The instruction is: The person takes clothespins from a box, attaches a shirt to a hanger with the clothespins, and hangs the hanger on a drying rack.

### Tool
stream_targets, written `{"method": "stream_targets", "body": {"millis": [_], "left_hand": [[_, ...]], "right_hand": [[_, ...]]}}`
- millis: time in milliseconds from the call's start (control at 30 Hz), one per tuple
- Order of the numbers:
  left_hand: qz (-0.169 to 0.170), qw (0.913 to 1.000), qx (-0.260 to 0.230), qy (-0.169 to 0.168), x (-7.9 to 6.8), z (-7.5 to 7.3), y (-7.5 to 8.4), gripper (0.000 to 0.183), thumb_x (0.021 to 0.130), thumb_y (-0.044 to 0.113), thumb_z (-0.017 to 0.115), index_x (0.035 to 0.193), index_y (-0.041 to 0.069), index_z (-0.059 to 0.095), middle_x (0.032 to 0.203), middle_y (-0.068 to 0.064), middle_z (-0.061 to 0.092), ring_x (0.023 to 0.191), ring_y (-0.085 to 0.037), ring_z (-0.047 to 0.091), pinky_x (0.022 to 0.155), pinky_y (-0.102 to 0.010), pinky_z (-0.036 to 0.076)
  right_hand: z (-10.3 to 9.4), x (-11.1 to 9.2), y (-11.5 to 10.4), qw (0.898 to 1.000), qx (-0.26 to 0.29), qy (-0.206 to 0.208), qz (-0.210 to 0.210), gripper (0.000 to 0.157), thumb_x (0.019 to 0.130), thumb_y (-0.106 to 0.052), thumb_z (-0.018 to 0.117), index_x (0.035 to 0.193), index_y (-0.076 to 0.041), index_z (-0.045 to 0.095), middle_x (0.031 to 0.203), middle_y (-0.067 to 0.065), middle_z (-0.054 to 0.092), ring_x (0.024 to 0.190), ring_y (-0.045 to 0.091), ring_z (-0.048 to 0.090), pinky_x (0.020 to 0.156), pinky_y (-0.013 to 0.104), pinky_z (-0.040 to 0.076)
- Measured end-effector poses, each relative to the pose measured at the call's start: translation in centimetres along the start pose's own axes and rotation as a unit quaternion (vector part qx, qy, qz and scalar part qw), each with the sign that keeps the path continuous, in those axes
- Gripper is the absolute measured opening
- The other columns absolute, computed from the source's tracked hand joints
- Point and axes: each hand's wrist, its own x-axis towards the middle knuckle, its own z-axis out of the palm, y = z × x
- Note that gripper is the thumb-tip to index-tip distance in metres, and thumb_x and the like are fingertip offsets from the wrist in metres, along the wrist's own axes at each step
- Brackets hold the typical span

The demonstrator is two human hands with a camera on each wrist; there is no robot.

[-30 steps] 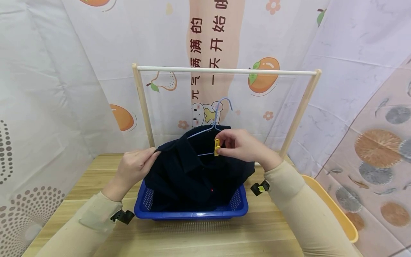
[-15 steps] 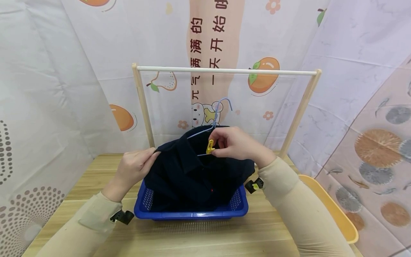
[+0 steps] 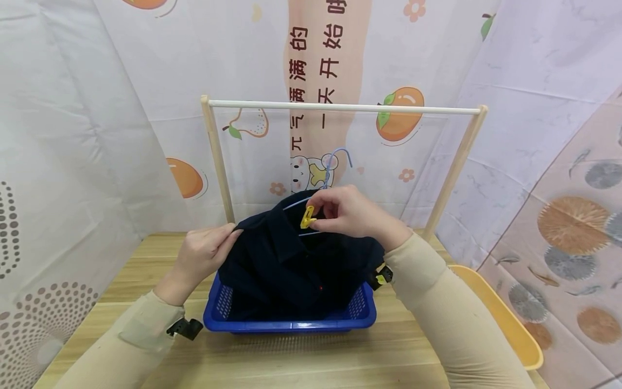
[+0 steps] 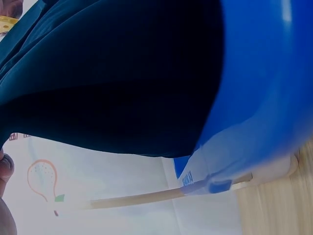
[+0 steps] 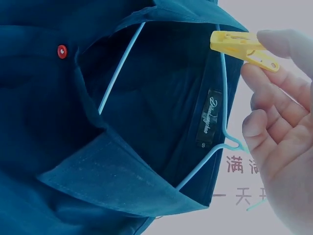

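Observation:
A dark navy collared shirt (image 3: 272,270) is on a light blue wire hanger (image 3: 328,170), its lower part down in a blue basket (image 3: 291,326). My left hand (image 3: 204,251) pinches the shirt's shoulder at the left. Between thumb and forefinger my right hand (image 3: 352,216) holds a yellow clothespin (image 3: 307,217) in front of the collar opening. In the right wrist view the clothespin (image 5: 239,46) lies across the hanger wire near the collar's edge; whether it touches the cloth I cannot tell. A red button (image 5: 62,51) and a neck label (image 5: 209,117) show there too.
Behind the basket stands a drying rack with wooden posts and a white rod (image 3: 340,107). A yellow tray (image 3: 500,319) lies at the right, partly behind my right sleeve. Everything stands on a wooden table (image 3: 272,367) before a printed curtain.
My right hand has moved left across the collar opening with the clothespin, which has tilted. The left hand keeps its place on the shoulder, and the shirt looks nearly unmoved.

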Motion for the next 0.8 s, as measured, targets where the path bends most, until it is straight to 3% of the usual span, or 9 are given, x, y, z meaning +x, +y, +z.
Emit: {"method": "stream_targets", "body": {"millis": [200, 800], "left_hand": [[-0.002, 1.0, 0.0, -0.001, 0.01, -0.07, 0.0, 0.033, 0.106, 0.024, 0.057, 0.086, 0.001, 0.069, 0.063, -0.002, 0.06, 0.044, -0.013, 0.049, 0.041, -0.032, 0.047], [-0.004, 1.0, 0.002, -0.005, 0.27, -0.27, 0.21, 0.034, 0.107, 0.025, 0.057, 0.085, 0.001, 0.068, 0.063, -0.003, 0.061, 0.044, -0.013, 0.049, 0.041, -0.032, 0.047]], "right_hand": [[0.02, 0.24, -0.42, 1.0, 0.001, 0.007, -0.006, 0.02, 0.088, -0.014, 0.081, 0.105, -0.009, 0.072, 0.08, -0.006, 0.065, 0.063, 0.011, 0.054, 0.057, 0.027, 0.048], [0.22, 0.7, -0.46, 0.999, 0.0, 0.021, -0.028, 0.012, 0.088, -0.014, 0.083, 0.094, -0.009, 0.074, 0.074, -0.007, 0.064, 0.062, 0.009, 0.055, 0.056, 0.028, 0.051]]}}
